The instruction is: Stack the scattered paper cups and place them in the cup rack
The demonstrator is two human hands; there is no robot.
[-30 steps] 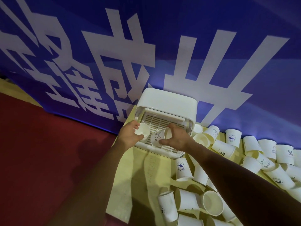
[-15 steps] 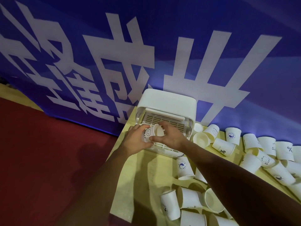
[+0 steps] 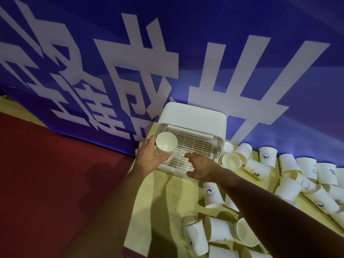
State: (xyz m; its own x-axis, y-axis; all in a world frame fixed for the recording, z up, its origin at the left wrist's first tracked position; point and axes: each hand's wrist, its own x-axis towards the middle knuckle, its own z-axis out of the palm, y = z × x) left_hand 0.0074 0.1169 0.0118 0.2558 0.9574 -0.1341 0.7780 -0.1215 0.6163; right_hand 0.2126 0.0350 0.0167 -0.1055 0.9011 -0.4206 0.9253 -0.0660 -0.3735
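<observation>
Left grip [image 3: 149, 159] curls round paper cup [image 3: 166, 145], axis near-upright, mouth facing camera; right grip [image 3: 201, 167] spread open.

Dim, bluish light; wide-angle bending at edges.

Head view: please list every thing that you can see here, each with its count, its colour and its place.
cup rack: one, white, far end of the table, against the banner
held cup: one seen, white, mouth up, before the rack's left front
scattered cups: many, overlapped, white with dark prints, on the table right of and nearer than the rack
table: one, pale yellow, centre and right
banner: one, blue with large white characters, behind everything
floor: dark red, left
left hand: grips the held cup
right hand: fingers spread, over the rack's slatted tray
</observation>
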